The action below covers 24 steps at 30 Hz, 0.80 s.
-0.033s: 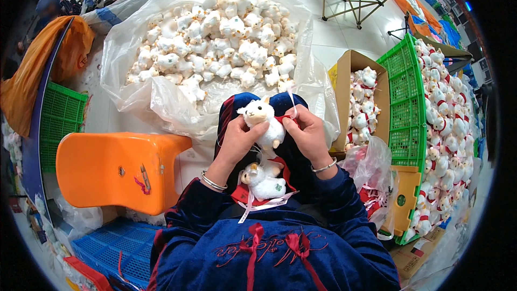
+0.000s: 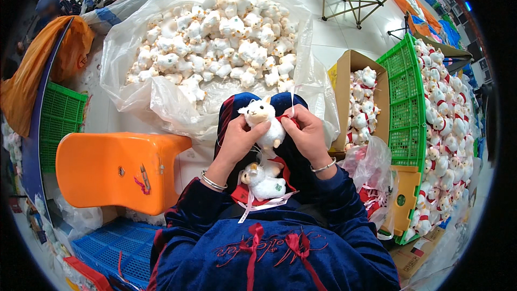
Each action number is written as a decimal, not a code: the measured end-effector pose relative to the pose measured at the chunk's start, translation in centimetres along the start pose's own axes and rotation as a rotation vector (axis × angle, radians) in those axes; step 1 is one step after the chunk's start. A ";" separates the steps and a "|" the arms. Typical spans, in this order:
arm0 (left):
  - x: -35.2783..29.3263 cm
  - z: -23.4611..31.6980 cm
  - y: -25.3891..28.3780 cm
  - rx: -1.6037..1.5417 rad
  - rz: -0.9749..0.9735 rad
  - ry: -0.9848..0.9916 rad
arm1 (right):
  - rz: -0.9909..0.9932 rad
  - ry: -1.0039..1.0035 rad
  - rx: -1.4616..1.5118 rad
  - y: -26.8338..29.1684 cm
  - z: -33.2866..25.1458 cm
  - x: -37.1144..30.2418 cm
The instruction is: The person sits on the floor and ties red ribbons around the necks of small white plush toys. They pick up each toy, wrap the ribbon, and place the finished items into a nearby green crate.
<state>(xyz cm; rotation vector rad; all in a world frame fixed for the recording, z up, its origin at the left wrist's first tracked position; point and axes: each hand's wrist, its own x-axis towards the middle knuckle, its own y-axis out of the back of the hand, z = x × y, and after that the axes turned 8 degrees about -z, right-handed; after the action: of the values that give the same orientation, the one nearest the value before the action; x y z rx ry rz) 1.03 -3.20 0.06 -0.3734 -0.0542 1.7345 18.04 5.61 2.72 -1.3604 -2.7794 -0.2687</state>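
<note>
Above my lap, my left hand [image 2: 241,139] is closed round a small white plush sheep [image 2: 259,114] with a pale face and dark eyes. My right hand [image 2: 309,136] pinches a red ribbon [image 2: 284,120] at the toy's side, and a thin pale strip [image 2: 292,98] sticks up from those fingers. In my lap lies a second white plush toy [image 2: 268,183], on its side, with a small green mark on it. Red fabric and white strips [image 2: 245,213] lie under and beside that toy.
A clear plastic sheet [image 2: 121,54] full of white plush toys spreads ahead. At left stands an orange stool [image 2: 107,167] with a small pointed tool [image 2: 145,177] on it. To the right are a cardboard box [image 2: 381,83] of toys, a green crate [image 2: 404,102] and a plastic bag [image 2: 371,167].
My right fingers have shifted very slightly at the ribbon, and the pale strip now stands straighter. The sheep stays in my left hand.
</note>
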 end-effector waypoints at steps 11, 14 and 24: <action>0.8 2.5 1.5 0.404 -0.080 0.168 | -0.024 0.121 -0.413 -1.4 1.1 0.0; 0.5 2.7 2.3 0.391 -0.140 0.204 | 0.003 0.110 -0.397 -1.8 1.0 -0.1; 0.8 0.7 2.1 0.458 0.027 0.051 | -0.039 0.043 -0.448 -1.4 1.3 0.9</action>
<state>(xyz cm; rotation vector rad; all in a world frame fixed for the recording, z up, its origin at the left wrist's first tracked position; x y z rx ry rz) -1.28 -2.77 -0.01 -0.0798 0.3808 1.7033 16.44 5.72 1.34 -1.3469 -2.8174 -0.9589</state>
